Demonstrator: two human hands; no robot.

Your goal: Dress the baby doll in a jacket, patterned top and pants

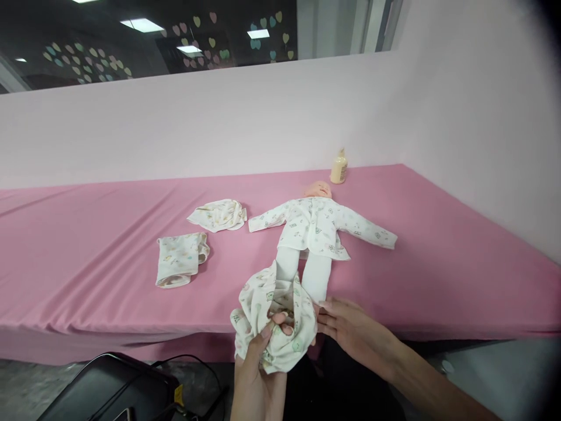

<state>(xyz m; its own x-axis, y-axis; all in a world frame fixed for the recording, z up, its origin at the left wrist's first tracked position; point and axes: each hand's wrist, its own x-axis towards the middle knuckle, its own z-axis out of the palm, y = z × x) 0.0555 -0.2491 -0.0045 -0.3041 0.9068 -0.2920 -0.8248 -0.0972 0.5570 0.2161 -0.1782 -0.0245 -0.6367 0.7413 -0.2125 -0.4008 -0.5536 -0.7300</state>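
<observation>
A bunched piece of printed baby clothing (274,318), probably small trousers though the folds hide its cut, is held at the near edge of the pink-covered table (87,263), gathered around the feet of a doll (312,234). It is gripped from below by the left hand (256,374), whose fingers and thumb are curled into the cloth and pinched on it. Just to the right of that grip, the right hand (350,327) is laid with fingers extended and close together, the fingertips (324,305) touching the garment's edge beside the doll's white leg; nothing is seen clasped in it. Beyond the grip the doll is stretched out on its back in a printed top, arms spread, head away from the hands. Further beyond the doll's head a small cream bottle (339,166) is stood upright by the wall. To the left of the grip and farther off, two more printed garments (179,257) (219,214) are laid flat, near each other but apart.
</observation>
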